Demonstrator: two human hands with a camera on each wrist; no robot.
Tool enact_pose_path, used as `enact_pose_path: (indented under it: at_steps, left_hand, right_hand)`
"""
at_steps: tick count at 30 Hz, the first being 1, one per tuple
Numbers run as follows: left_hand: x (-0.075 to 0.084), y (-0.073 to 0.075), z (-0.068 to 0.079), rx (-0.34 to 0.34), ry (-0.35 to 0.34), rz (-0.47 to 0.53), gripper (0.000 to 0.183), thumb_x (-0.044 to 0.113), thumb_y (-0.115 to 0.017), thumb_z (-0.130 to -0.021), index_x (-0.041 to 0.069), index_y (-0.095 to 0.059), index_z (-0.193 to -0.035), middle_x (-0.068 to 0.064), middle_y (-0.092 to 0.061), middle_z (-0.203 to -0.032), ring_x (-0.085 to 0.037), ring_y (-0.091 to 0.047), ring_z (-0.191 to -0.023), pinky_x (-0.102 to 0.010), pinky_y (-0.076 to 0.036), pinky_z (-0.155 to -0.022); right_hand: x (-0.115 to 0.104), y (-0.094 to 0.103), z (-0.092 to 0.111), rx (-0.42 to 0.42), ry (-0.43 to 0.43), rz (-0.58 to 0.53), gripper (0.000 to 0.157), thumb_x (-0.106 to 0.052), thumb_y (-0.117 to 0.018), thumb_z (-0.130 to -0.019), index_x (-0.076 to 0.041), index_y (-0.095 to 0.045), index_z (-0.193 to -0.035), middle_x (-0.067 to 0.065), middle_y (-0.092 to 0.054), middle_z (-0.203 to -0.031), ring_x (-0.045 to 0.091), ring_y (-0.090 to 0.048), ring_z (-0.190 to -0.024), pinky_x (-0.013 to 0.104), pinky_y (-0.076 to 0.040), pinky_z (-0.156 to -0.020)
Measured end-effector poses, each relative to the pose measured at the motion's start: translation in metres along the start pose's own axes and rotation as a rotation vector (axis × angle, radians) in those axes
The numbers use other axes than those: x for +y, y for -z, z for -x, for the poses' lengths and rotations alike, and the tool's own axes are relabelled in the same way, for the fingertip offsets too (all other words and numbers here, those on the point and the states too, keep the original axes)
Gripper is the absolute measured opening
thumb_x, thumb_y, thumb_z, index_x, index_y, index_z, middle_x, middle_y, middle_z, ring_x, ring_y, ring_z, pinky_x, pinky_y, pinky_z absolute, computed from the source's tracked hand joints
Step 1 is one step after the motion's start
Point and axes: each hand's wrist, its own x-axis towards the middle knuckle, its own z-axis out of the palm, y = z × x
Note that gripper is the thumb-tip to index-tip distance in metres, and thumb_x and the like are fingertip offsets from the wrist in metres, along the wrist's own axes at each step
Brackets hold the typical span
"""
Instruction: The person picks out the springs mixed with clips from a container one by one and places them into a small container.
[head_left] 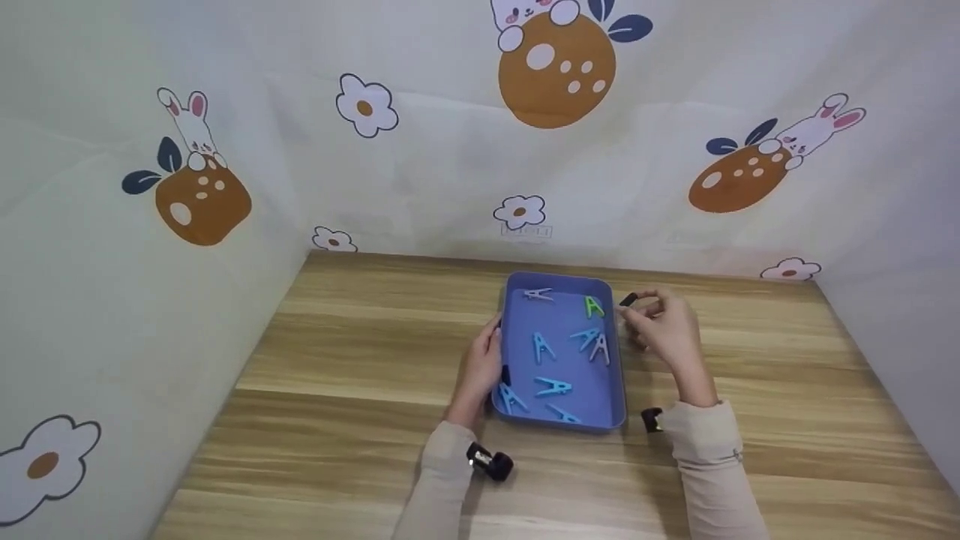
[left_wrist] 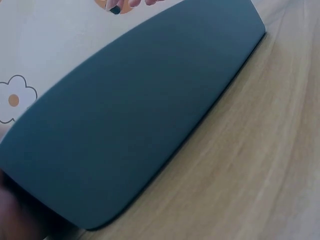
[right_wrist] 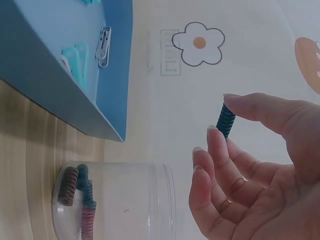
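Note:
A blue tray (head_left: pixel 585 428) holds several clothespins, among them a green one (head_left: pixel 593 306), a pale one (head_left: pixel 538 294) and light blue ones (head_left: pixel 553 386). My left hand (head_left: pixel 480 367) holds the tray at its left wall; in the left wrist view, only a blurred bit of that hand shows beside the tray wall (left_wrist: pixel 130 110). Beyond the tray's right wall, my right hand (head_left: pixel 667 326) pinches a small dark teal spring (right_wrist: pixel 226 121) between thumb and fingers. In the right wrist view, a clear plastic jar (right_wrist: pixel 127 187) holds several springs, brown (right_wrist: pixel 69 186), teal and red (right_wrist: pixel 87 223).
The wooden table (head_left: pixel 360 360) stretches around the tray. A pale cloth wall (head_left: pixel 420 180) printed with flowers, rabbits and oranges rises at the back and both sides. The clear jar is hard to make out in the head view.

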Motion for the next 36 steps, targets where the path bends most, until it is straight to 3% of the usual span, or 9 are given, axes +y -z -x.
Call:
enact_pose_path:
  at_steps: [8, 15, 26, 36]
  left_hand:
    - [-0.002, 0.001, -0.001, 0.015, -0.124, -0.032, 0.044, 0.008, -0.039, -0.114, -0.006, -0.046, -0.155, -0.027, -0.046, -0.16, -0.044, -0.039, -0.152, -0.054, -0.031, -0.128]
    - [-0.001, 0.002, 0.001, 0.032, -0.071, -0.067, 0.045, 0.015, -0.04, -0.115, 0.002, -0.048, -0.157, -0.02, -0.047, -0.161, -0.04, -0.04, -0.152, -0.053, -0.032, -0.128]
    - [-0.002, 0.002, 0.003, 0.044, -0.011, -0.045, 0.045, 0.021, -0.041, -0.115, 0.007, -0.05, -0.157, -0.016, -0.048, -0.162, -0.036, -0.041, -0.153, -0.05, -0.033, -0.128]
    - [-0.004, 0.0, 0.001, 0.065, -0.06, -0.033, 0.043, 0.017, -0.043, -0.114, -0.001, -0.054, -0.151, -0.022, -0.054, -0.156, -0.039, -0.046, -0.148, -0.051, -0.037, -0.125]
  right_hand:
    - [0.005, 0.01, 0.002, 0.055, -0.019, 0.073, 0.042, -0.024, -0.078, -0.096, 0.005, -0.068, -0.125, 0.022, -0.075, -0.098, 0.014, -0.065, -0.078, 0.02, -0.05, -0.062]
    - [0.011, 0.018, 0.002, 0.077, -0.054, 0.071, 0.046, -0.026, -0.078, -0.096, 0.005, -0.067, -0.127, 0.021, -0.073, -0.097, 0.008, -0.06, -0.072, 0.02, -0.049, -0.056]
    - [0.028, 0.028, -0.003, 0.084, -0.082, 0.084, 0.046, -0.021, -0.076, -0.096, 0.01, -0.065, -0.128, 0.009, -0.073, -0.078, 0.002, -0.055, -0.057, 0.018, -0.043, -0.05]
    - [0.04, 0.031, -0.004, 0.082, -0.132, 0.074, 0.044, -0.019, -0.071, -0.097, 0.01, -0.064, -0.129, -0.002, -0.072, -0.073, 0.0, -0.057, -0.056, 0.017, -0.044, -0.05]
